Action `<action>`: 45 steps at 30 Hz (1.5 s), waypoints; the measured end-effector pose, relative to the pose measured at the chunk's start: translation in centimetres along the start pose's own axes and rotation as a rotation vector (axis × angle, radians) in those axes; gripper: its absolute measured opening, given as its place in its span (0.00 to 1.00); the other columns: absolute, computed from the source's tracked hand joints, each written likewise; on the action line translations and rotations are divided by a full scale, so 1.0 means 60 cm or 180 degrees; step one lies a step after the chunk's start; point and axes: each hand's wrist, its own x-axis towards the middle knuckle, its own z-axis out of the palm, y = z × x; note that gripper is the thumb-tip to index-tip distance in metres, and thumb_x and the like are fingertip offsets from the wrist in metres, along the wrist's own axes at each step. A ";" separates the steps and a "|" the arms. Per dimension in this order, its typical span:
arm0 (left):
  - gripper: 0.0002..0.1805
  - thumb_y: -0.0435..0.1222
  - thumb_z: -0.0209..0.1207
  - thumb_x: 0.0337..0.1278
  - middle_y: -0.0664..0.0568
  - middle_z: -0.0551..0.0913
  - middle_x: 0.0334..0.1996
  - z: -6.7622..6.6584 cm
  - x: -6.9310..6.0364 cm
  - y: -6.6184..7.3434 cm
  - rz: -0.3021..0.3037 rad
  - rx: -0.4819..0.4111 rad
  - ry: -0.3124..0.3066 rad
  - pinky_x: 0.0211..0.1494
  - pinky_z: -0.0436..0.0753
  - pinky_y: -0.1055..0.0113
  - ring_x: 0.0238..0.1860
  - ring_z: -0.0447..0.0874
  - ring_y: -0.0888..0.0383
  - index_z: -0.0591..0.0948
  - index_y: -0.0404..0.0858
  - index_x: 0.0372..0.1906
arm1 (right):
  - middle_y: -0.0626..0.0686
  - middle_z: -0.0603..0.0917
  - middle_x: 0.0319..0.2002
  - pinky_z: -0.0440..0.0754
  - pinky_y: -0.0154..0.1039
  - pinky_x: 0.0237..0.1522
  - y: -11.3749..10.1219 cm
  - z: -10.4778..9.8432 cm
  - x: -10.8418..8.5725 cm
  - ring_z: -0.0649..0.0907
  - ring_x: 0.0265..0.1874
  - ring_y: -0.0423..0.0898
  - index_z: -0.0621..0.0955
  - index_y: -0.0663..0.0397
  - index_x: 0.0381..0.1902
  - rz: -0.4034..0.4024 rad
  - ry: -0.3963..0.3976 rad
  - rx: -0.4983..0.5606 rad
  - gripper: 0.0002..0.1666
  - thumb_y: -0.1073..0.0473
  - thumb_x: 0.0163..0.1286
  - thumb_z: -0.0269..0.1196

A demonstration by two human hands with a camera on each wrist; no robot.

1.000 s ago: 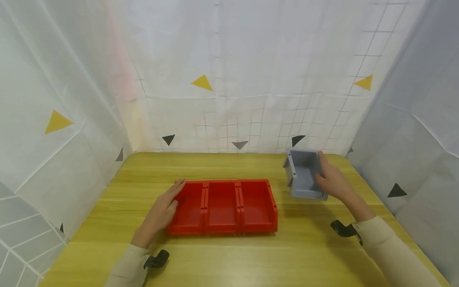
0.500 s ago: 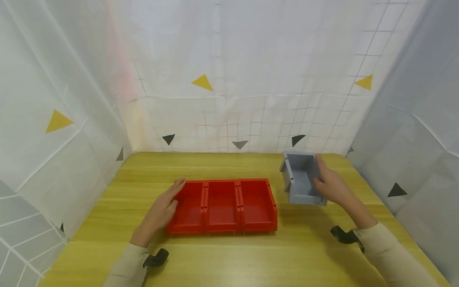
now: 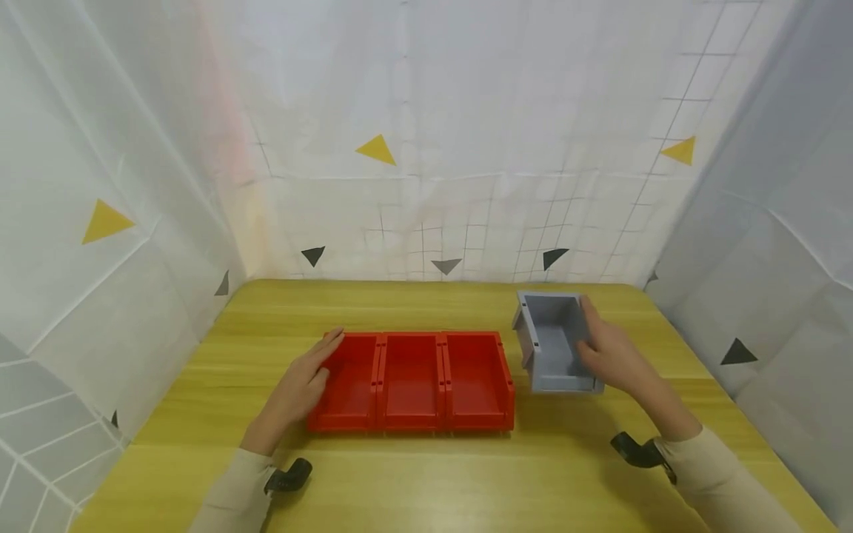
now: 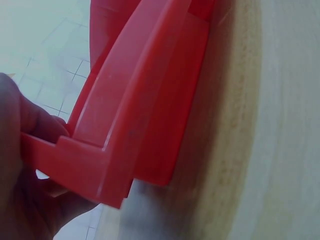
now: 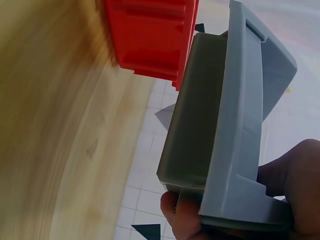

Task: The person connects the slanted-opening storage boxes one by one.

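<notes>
Three red storage bins (image 3: 412, 381) stand joined side by side on the table, their low fronts toward me. My left hand (image 3: 296, 389) grips the side wall of the leftmost one; the left wrist view shows thumb and fingers on either side of that red wall (image 4: 120, 110). To the right of the row is a grey storage bin (image 3: 556, 344), held off the tabletop. My right hand (image 3: 616, 352) pinches its right wall, with digits on both sides of the grey bin (image 5: 235, 130) in the right wrist view. A narrow gap separates the grey bin from the rightmost red one.
Beneath everything is a yellowish wood-grain table (image 3: 413, 481). White sheeting (image 3: 453, 111) with triangles and grid lines hangs behind the table and along both sides. Each wrist carries a black device; one such device (image 3: 288, 476) is on the left.
The grey bin has moved left and nearer to me in my right hand, closer to the red row. My left hand and the red bins have stayed in place.
</notes>
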 end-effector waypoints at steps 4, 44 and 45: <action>0.36 0.21 0.48 0.68 0.49 0.59 0.81 0.000 -0.001 -0.002 -0.0001 -0.0001 0.0003 0.76 0.59 0.44 0.79 0.56 0.46 0.64 0.36 0.80 | 0.61 0.73 0.29 0.65 0.41 0.20 -0.001 0.005 -0.005 0.62 0.14 0.42 0.44 0.81 0.78 -0.0075 0.0033 -0.0005 0.47 0.71 0.71 0.54; 0.35 0.21 0.47 0.69 0.48 0.61 0.80 -0.001 0.000 0.001 0.0017 0.0013 0.0008 0.75 0.61 0.44 0.79 0.57 0.44 0.65 0.37 0.80 | 0.59 0.75 0.29 0.66 0.40 0.20 -0.012 0.033 -0.018 0.62 0.15 0.41 0.44 0.82 0.77 -0.0096 -0.0128 0.0146 0.47 0.73 0.70 0.55; 0.35 0.22 0.48 0.69 0.48 0.61 0.80 -0.001 0.000 0.001 0.0014 0.0013 0.0007 0.75 0.61 0.44 0.79 0.57 0.44 0.65 0.37 0.80 | 0.56 0.73 0.27 0.66 0.40 0.20 -0.012 0.034 -0.017 0.63 0.15 0.41 0.44 0.82 0.77 -0.0090 -0.0139 0.0150 0.47 0.73 0.70 0.56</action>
